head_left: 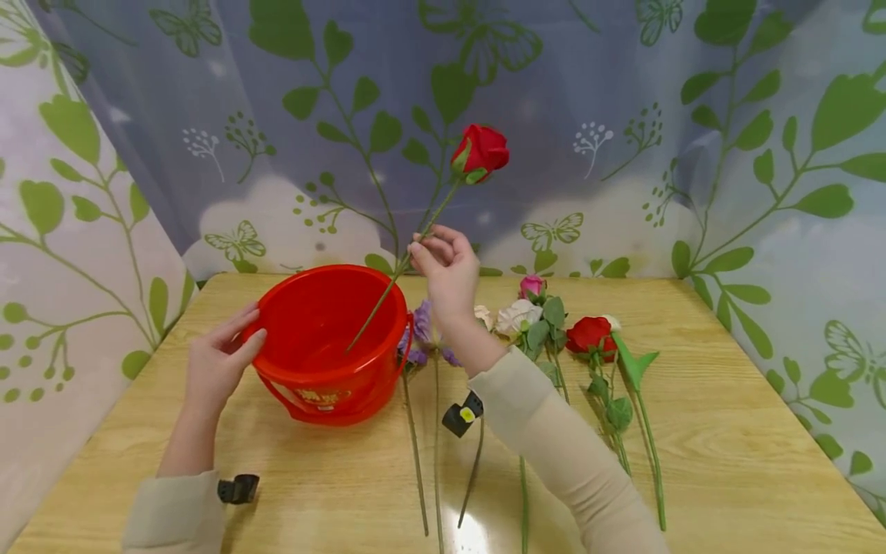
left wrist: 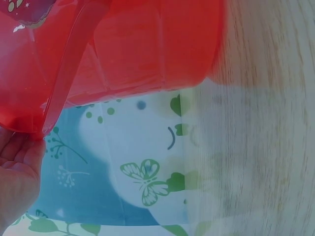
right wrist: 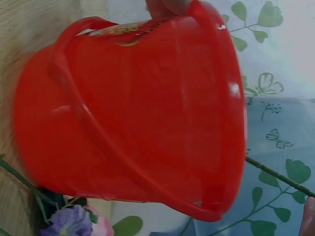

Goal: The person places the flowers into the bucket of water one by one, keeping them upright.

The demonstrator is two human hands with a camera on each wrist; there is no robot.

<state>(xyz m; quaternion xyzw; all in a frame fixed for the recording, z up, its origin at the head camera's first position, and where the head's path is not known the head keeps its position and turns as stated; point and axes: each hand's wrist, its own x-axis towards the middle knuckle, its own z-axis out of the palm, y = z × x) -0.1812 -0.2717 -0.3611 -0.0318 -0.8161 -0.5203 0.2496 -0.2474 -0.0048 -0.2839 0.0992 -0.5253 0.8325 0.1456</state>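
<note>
A red plastic bucket (head_left: pixel 377 385) stands upright on the table, its handle hanging down the outside. My left hand (head_left: pixel 214 354) holds the left side of its rim between thumb and fingers; the left wrist view shows the fingers (left wrist: pixel 22 152) at the rim. With thumb and fingertips, my right hand (head_left: pixel 453 281) pinches the green stem of a red rose (head_left: pixel 482 150) about midway. The bloom tilts up to the right above that hand, and the stem's lower end reaches into the bucket's opening. In the right wrist view the stem (right wrist: pixel 278 176) passes beside the bucket rim.
Right of the bucket, several artificial flowers lie on the wooden table (head_left: pixel 727 431): purple blooms (head_left: pixel 424 323), a white bloom (head_left: pixel 519 315), a pink rose (head_left: pixel 532 287), another red rose (head_left: pixel 591 336) and a green-leaved stem (head_left: pixel 647 431). A leaf-patterned cloth (head_left: pixel 540 92) hangs behind.
</note>
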